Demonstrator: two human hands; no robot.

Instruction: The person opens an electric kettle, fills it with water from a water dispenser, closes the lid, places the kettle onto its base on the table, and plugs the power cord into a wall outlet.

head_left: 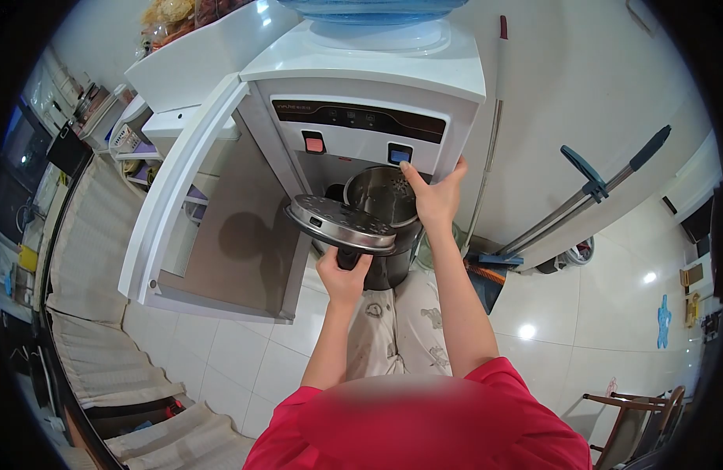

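Note:
My left hand (344,274) is closed around the black handle under a round steel lid (342,222), which tilts at the front of a pot. The metal pot (387,266), dark on the outside, stands uncovered below the taps of a white water dispenser (369,74). Its shiny inside faces up, but I cannot tell how full it is. At the dispenser's right edge is my right hand (438,200). Its thumb lies on the blue tap button (400,154) and its fingers wrap round the side. To the left sits a red tap button (313,142).
The dispenser's door (228,211) stands open at the left. A blue water bottle (373,9) tops the dispenser. Against the right wall lean a broom (494,141) and a dustpan (487,283). A wooden chair (636,415) is at lower right.

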